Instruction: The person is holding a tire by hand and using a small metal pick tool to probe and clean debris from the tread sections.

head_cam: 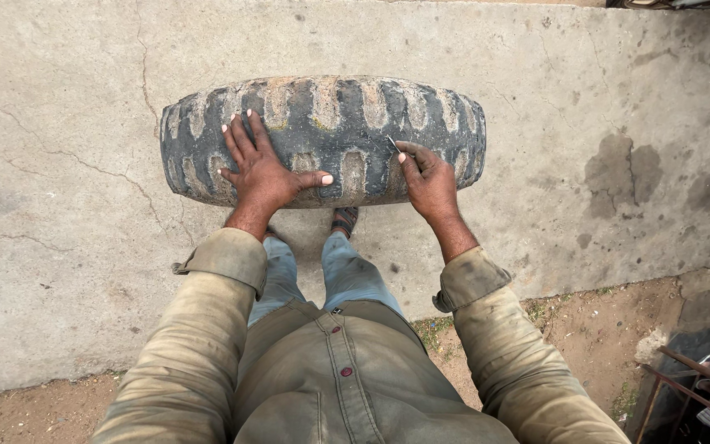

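Head view, upright tyre (322, 123) under both hands, left hand (260, 168) flat, right hand (426, 177) pinching small tool (393, 145)

1. The tyre (322, 136) stands upright on its tread on cracked concrete, seen from above, its width running left to right.
2. Its black rubber is worn and dusty, with chunky tread blocks caked in tan dirt.
3. A small thin metal tool (393, 145) touches its tread at the right.

One worn tyre (322, 136), two hands, one small metal tool (393, 145), one sandal (343, 220).
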